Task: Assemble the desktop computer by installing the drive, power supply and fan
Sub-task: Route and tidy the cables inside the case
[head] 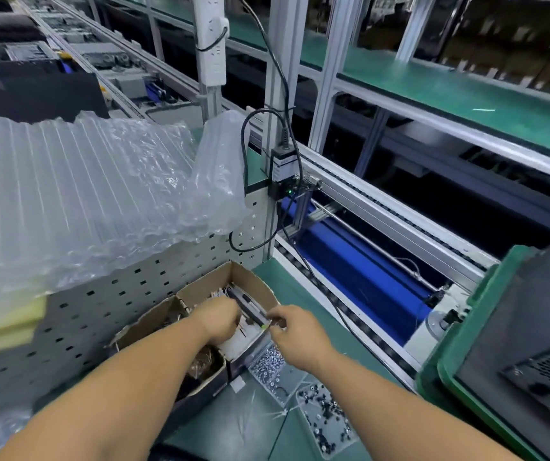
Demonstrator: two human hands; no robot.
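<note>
cable ties in cardboard box

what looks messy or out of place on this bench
Loose white cable ties lie scattered on the green mat beside the screw trays, outside the cardboard box both hands reach into. Bubble wrap sprawls over the perforated rack.

Green bench mat carries cardboard boxes, two clear trays of screws and loose cable ties
</note>
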